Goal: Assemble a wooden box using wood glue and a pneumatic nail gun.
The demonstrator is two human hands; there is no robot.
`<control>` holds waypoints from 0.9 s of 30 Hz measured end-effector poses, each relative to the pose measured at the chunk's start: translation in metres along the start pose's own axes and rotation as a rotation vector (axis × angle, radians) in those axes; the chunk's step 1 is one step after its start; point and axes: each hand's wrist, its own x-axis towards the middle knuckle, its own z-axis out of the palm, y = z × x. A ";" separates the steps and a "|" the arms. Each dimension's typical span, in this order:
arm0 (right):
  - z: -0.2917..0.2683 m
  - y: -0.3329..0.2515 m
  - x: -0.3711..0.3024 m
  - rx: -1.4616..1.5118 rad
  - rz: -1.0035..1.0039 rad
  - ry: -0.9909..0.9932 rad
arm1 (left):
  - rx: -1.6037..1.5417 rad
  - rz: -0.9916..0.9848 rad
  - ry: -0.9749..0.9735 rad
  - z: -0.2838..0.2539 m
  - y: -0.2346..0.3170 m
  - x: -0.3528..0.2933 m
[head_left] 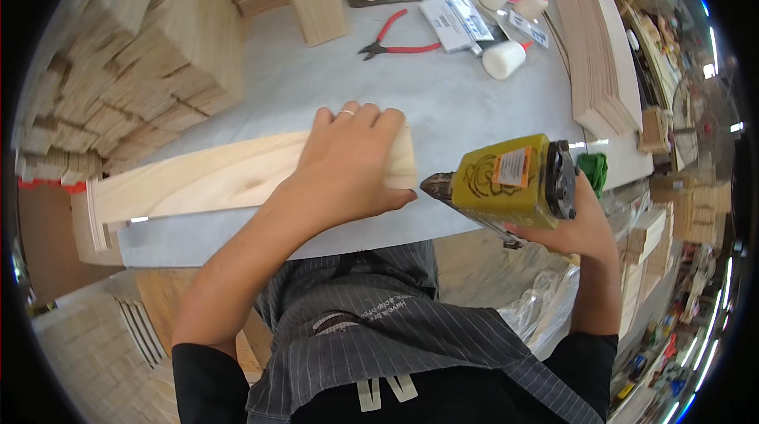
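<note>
A long pale wooden board [213, 175] lies across the near part of the table, with an upright wooden piece at its left end. My left hand [348, 159] grips the board near its right end, fingers over the far edge and thumb at the near edge. In my right hand [581, 222] is an olive-yellow nail gun [494, 183], its dark nose pointing left. That nose is just right of the board's end, and a small gap shows between them. The nail gun's body hides most of my right fingers.
Tall stacks of wooden pieces [190, 36] fill the left and back. Red-handled cutters [395, 44], several white glue bottles [506, 58] and small packets [455, 20] lie at the back. A pile of long boards [597, 52] borders the right, near a green bundle [593, 169].
</note>
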 end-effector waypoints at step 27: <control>0.023 0.080 0.008 0.444 -0.205 0.056 | 0.032 -0.046 -0.056 -0.004 0.011 0.008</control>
